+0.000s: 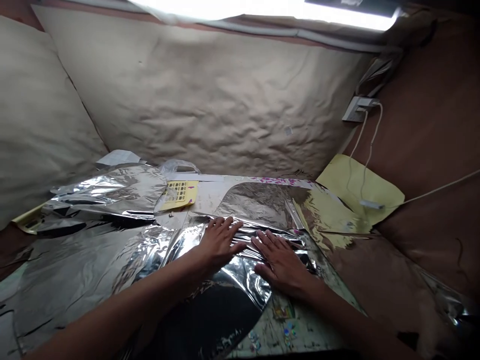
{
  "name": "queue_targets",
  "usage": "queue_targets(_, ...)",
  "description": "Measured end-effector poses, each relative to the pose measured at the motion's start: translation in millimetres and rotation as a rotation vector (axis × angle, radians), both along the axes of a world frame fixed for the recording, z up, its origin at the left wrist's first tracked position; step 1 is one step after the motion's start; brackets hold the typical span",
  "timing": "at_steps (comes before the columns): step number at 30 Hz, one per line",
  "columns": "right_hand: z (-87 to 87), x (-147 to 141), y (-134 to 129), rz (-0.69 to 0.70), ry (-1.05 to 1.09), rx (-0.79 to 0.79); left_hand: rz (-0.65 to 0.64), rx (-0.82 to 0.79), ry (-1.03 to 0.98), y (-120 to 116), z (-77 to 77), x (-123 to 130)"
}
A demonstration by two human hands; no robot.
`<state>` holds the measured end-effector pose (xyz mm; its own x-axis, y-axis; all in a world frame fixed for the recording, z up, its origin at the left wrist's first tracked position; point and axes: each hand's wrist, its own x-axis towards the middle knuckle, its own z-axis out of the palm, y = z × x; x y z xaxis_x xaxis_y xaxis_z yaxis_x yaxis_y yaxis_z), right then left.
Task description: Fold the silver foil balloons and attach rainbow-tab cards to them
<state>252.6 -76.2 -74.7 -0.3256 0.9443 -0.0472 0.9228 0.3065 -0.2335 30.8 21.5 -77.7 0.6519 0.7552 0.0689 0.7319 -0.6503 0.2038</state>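
Okay, from here L hand (221,244) & R hand (281,265) lie open, flat on crumpled foil (240,282), fingers pointing far.

- A strip light (262,9) at the far top edge burns out to plain white and is the main visible light source.
- The beige wall (202,95) catches soft light from above, with faint shadows in its wrinkles.
- The brown side wall (431,110) on the right falls dimmer.
- The silver foil (93,270) throws hard glare and deep black reflections, strongest near the left hand (221,242) and right hand (279,262).
- Both hands look evenly lit, with slight softness.
- Wide-angle distortion bends the edges outward, and the near corners turn dark and less sharp.
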Motion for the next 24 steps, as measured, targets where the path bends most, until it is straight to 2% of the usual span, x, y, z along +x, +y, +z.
queue_targets(4, -2.7, 3.2, -3.1, -0.077, -0.05, 0.012, 0.008, 0.034, 0.049, 5.5, -0.2, -4.4)
queue_targets(7, 2.2, 4.3, -2.6, -0.078, -0.067, 0.011, 0.017, -0.019, 0.084, 7.6, -0.2, -10.1)
queue_targets(10, 3.4, 8.2, 7.5, -0.082, -0.089, 0.054, 0.003, -0.064, 0.092, 10.5, -0.3, -14.1)
queue_targets(13, -1.6, 13.9, 21.6, -0.077, -0.089, 0.032, -0.033, -0.1, 0.092, 18.8, -0.9, -19.2)
queue_targets(17, -3.1, 9.3, 24.2, -0.113, -0.075, 0.002, 0.071, -0.104, 0.087, 40.1, -0.3, -30.3)
queue_targets(19, 3.0, -0.7, 9.0, -0.149, -0.071, -0.012, 0.078, -0.058, 0.085, 49.6, 4.5, -35.0)
queue_targets(21, 11.3, -11.2, -18.7, -0.155, -0.055, -0.019, -0.003, 0.035, 0.086, 52.6, 13.1, -37.7)
queue_targets(23, 17.4, -16.9, -53.2, -0.044, -0.009, 0.004, -0.056, 0.148, 0.068, 46.1, 22.2, -39.4)
queue_targets(24, 18.3, -17.1, -70.0, 0.076, 0.034, 0.03, -0.058, 0.178, 0.056, 39.2, 25.2, -40.4)
